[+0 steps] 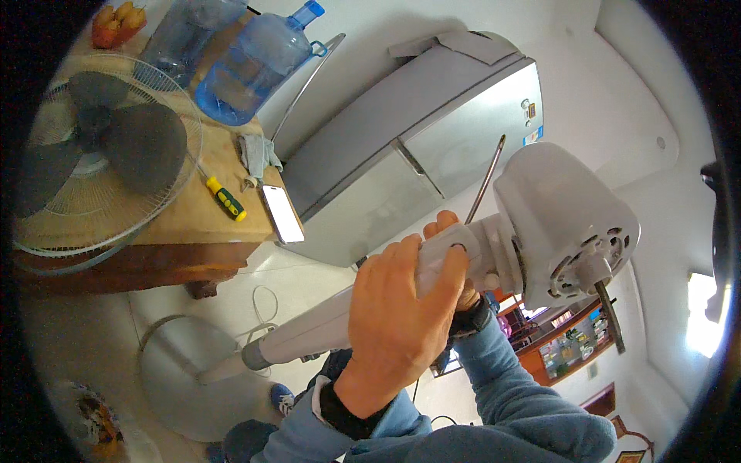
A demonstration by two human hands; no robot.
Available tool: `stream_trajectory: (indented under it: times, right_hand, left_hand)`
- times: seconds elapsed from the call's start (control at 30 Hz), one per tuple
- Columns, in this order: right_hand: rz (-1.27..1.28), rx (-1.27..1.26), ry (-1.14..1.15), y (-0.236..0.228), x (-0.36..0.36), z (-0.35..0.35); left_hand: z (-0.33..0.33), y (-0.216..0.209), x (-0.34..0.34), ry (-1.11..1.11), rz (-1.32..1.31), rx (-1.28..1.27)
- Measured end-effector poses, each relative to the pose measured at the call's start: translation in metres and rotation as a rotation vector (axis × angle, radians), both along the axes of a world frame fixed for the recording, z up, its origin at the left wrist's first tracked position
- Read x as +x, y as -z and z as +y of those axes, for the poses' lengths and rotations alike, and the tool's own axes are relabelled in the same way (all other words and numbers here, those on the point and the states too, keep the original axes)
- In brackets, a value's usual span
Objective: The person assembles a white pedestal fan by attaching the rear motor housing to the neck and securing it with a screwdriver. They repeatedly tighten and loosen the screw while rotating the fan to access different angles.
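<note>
A grey-white pedestal fan body leans across the middle, its motor housing [567, 220] at the upper right without blades on its shaft. My left hand [401, 316] is closed round the neck [451, 251] below the housing, the thumb by a small round hole. Mostly hidden behind the neck is my right hand [468, 297], some fingertips showing past the far side. Beside them a screwdriver [488, 177] sticks out, metal tip pointing up and away; its handle is out of sight, seemingly in my right hand. The pole [309, 328] runs down to a round base [181, 378] on the floor.
On the wooden table [208, 231] at left lie a fan grille with dark blades [139, 147], a yellow-green screwdriver [225, 198], a phone [282, 214] and a cloth [258, 157]. Blue water jugs [258, 65] stand behind. A fridge [417, 154] is beyond; a cord [266, 305] trails below.
</note>
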State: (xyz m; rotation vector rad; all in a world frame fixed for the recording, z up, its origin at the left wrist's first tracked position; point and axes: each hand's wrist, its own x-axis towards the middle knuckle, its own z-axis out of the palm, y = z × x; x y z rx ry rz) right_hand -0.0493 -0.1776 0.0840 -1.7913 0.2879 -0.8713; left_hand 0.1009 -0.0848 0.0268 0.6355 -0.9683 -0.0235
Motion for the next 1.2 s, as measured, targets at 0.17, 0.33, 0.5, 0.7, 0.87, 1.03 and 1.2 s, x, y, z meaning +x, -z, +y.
stream_trajectory:
  times: [0.17, 0.33, 0.5, 0.7, 0.87, 1.03, 1.2]
  right_hand:
    - [0.171, -0.093, 0.135, -0.010, -0.001, 0.005]
    - [0.128, 0.028, 0.367, -0.004, -0.006, 0.028]
    - [-0.005, 0.306, 0.344, -0.002, -0.007, 0.050]
    - [-0.169, 0.029, 0.539, -0.047, -0.011, 0.084]
    - [-0.097, -0.280, 0.500, -0.075, -0.013, 0.112]
    - [0.071, -0.320, 0.448, -0.087, -0.012, 0.118]
    - [0.084, -0.300, 0.335, -0.086, -0.015, 0.121]
  left_hand:
    - [0.003, -0.005, 0.005, 0.021, -0.012, 0.039]
    - [0.006, -0.009, 0.004, 0.034, 0.013, 0.027]
    - [0.001, -0.006, -0.001, 0.003, 0.056, -0.015]
    - [-0.003, -0.002, -0.011, -0.026, 0.085, -0.074]
    - [-0.003, -0.003, -0.013, -0.024, 0.119, -0.110]
    - [0.001, -0.002, -0.005, 0.020, 0.122, -0.072]
    - [0.001, -0.001, -0.006, -0.006, 0.116, -0.074]
